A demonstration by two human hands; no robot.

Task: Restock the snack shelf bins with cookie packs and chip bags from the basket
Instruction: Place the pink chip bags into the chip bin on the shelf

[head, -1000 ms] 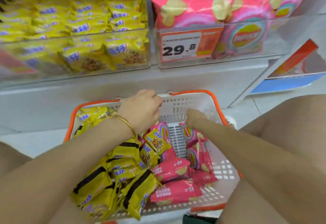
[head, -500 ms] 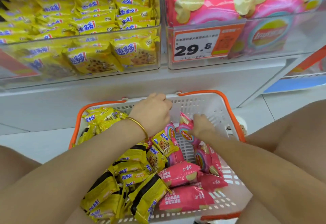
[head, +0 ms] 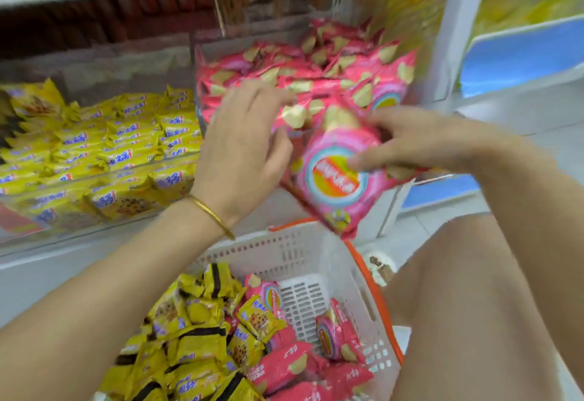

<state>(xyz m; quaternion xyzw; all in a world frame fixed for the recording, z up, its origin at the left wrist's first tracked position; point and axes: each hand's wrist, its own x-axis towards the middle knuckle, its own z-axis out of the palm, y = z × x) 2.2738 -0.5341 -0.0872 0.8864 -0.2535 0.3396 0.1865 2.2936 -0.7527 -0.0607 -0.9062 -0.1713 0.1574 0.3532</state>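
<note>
Restocking step: a pink chip bag (head: 335,185) is held up between the basket (head: 268,253) and the chip bin (head: 199,84). By my reading it is on its way into the bin.
Right hand (head: 420,144): clamped on the chip bag, with the thumb across the printed face and the fingers behind the upper right edge. This grip probably lets the bag go in face forward.
Left hand (head: 240,154): fingers are spread at the bag's upper left edge, thumb below and fingertips above. Blur hides whether it pinches the bag or only steadies it, so I cannot tell.
Chip bag, position: tilted, with the lower corner hanging just over the basket's far rim and the top level with the bin's front.
Chip bin: a clear-walled bin on the shelf (head: 63,269), heaped with matching pink bags. Any new bag would likely have to sit on top of the heap.
Cookie bin (head: 47,230): a clear bin just left of the chip bin, filled with rows of yellow packs.
Basket contents: yellow cookie packs (head: 196,337) are bunched on the left and pink chip bags (head: 284,369) on the right. Bare white grid shows at the far end, so plenty remains to be shelved.
Bangle (head: 211,212): a thin gold band on the left wrist.
Writing, chip bag: a round red-and-yellow emblem ringed in blue, with lettering too blurred to read.
Writing, cookie packs: blue characters on yellow above a cookie picture. They are not legible.
Writing, basket chip bags: white characters on the pink backs, unreadable.
</note>
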